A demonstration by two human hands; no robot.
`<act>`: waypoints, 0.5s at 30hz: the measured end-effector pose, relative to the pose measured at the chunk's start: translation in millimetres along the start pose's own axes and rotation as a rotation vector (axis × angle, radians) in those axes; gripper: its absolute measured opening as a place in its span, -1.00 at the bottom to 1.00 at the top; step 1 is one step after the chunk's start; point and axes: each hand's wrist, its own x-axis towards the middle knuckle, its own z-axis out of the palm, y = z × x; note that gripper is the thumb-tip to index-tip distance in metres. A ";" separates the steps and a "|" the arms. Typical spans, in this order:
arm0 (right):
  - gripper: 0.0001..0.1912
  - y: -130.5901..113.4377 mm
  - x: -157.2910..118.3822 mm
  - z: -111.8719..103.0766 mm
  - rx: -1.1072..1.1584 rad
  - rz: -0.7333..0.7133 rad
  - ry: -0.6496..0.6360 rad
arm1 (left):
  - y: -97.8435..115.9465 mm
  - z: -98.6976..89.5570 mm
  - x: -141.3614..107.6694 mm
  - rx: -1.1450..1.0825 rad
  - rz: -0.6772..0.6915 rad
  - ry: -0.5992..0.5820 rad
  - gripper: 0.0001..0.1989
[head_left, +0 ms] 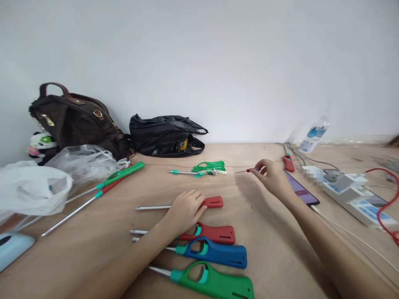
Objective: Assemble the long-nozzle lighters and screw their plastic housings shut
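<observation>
My left hand [186,209] rests over a red gas lighter [214,202], its fingers closed around the middle; the metal tube sticks out left and the handle right. In my right hand [272,176] is a small screwdriver [249,170], pinched near its handle with the thin shaft pointing left. Closer to me lie another red lighter [218,233], a blue lighter [229,253] and a green lighter [222,280], side by side. Beyond my left hand sits an opened green lighter [208,167], with its metal tube and inner parts [213,172] exposed.
More lighters [109,182] lie at left beside white plastic bags [46,187]. A dark backpack [77,120] and black plastic bag [162,137] stand by the wall. On the right are a phone [301,189], a power strip [358,203] with cables, a bottle [314,135] and a red lighter piece [288,163].
</observation>
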 end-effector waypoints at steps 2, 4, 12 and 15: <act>-0.70 -8.1 1.3 -2.5 0.403 0.008 0.067 | -0.4 0.6 0.0 -0.002 -0.001 0.004 -0.93; -0.67 -19.9 -1.6 -2.0 0.770 0.023 0.034 | -0.3 0.4 0.0 -0.002 -0.002 0.002 -0.93; -0.74 -61.3 -26.5 2.7 0.985 -0.091 -0.249 | 2.9 -3.4 1.1 0.021 -0.024 -0.031 -0.93; -0.77 -65.4 -29.1 2.4 0.922 -0.111 -0.264 | 2.5 -2.5 1.1 0.023 -0.017 -0.023 -0.95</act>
